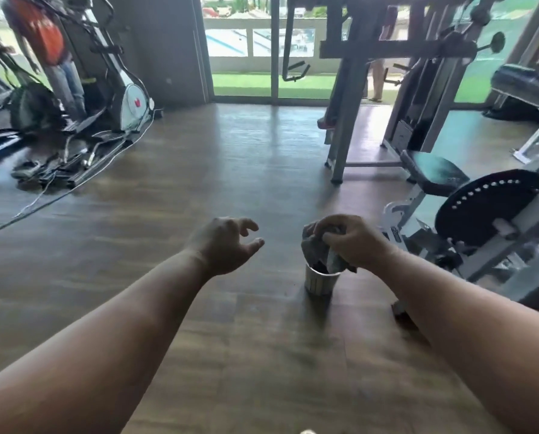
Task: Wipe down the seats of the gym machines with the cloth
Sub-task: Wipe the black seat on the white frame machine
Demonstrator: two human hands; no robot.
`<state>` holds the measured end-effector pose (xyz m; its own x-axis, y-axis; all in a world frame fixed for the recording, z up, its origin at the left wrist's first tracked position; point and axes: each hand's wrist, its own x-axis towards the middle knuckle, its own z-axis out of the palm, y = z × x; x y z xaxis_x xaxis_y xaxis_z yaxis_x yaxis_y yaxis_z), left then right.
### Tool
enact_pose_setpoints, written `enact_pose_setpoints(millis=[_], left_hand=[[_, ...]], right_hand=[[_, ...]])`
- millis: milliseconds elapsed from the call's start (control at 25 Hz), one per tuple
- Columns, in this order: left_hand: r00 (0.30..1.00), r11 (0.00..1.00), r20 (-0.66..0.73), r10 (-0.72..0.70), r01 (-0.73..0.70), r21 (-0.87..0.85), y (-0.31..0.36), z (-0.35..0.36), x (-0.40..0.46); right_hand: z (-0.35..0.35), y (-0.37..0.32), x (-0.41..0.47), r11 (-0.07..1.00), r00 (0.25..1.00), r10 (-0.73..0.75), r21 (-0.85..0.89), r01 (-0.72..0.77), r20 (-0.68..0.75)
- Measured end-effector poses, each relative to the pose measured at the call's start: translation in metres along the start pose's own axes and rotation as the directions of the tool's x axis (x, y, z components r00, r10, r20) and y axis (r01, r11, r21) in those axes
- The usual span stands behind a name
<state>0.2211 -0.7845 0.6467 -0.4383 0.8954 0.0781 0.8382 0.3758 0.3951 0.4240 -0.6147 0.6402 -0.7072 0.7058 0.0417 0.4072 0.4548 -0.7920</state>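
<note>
**Cloth is out of the cup, no seat wiped yet by the look of it**

Starting on the left of the room: there's an elliptical trainer (117,79) parked by the windows with cables and bits trailing over the wooden floor (199,189), and another person in an orange top (42,36) standing on or beside it, too blurry to say which. Nothing to do with the wiping.

Moving in, the left hand (224,245) hangs in the air over bare floor, fingers spread and curled, holding nothing. My guess is it's just free for balance or ready to help wring.

Next to it the right hand (349,242) is bunched tight around a grey cloth (316,249), which dangles down into a small pale cup (319,280) standing on the floor. Looks to me like the cloth lives in that cup, maybe with water or cleaner in it, though I can't see inside. Holding it straight above the rim makes sense if it drips.

Further right is the nearest target, a padded seat (434,173) on a weight machine, dark with a worn greenish top, well apart from the cloth. Beside it there's a round black plate with a ring of holes (487,205), some adjuster I reckon. A tall grey machine frame (349,98) stands behind, in front of the glass doors.

The floor is glossy dark planks with window glare, clean-ish. Lots of daylight, green turf outside.
</note>
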Motion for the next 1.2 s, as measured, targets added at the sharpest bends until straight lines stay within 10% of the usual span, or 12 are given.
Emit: enact_pose_setpoints(millis=[280, 640, 1200], left_hand=[[0.993, 0.993, -0.02, -0.115, 0.115, -0.02, -0.075, -0.016, 0.205], [0.995, 0.997, 0.057, 0.078, -0.079, 0.005, -0.166, -0.025, 0.532], [0.874, 0.898, 0.212, 0.438, -0.434, -0.069, -0.055, 0.07, 0.968]], right_hand=[[-0.002, 0.006, 0.232, 0.99, 0.998, -0.054, -0.126, 0.059, 0.04], [-0.005, 0.04, 0.497, 0.991, 0.977, 0.04, -0.118, -0.066, -0.209], [-0.153, 0.194, 0.795, 0.944, 0.888, 0.278, -0.067, -0.323, -0.367]])
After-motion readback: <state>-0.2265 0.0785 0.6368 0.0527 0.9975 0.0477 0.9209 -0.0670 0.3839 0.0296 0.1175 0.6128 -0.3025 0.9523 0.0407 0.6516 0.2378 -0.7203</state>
